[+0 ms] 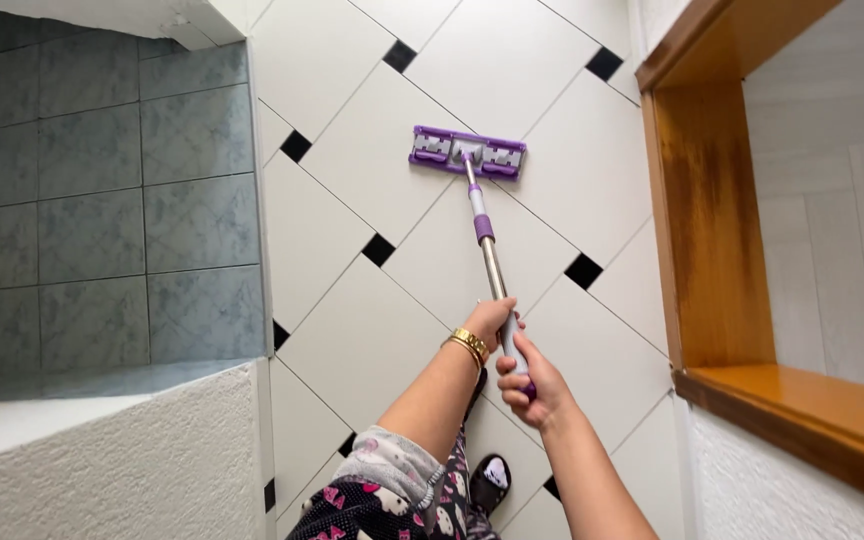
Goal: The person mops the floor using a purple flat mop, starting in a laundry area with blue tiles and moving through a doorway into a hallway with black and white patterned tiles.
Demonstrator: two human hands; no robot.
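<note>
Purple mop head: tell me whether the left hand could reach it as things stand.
Probably not directly: the left hand grips the mop handle near its top, and the purple mop head lies flat on the tiled floor at the far end.

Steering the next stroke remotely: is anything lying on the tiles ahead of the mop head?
Nothing visible: the white floor tiles around the purple mop head lie bare. Both hands, left and right, grip the handle.

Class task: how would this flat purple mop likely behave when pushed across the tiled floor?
The mop probably glides easily: its flat head lies flush on glossy tiles. The slim metal pole looks stiff and light, though left hand and right hand both grip it.
</note>
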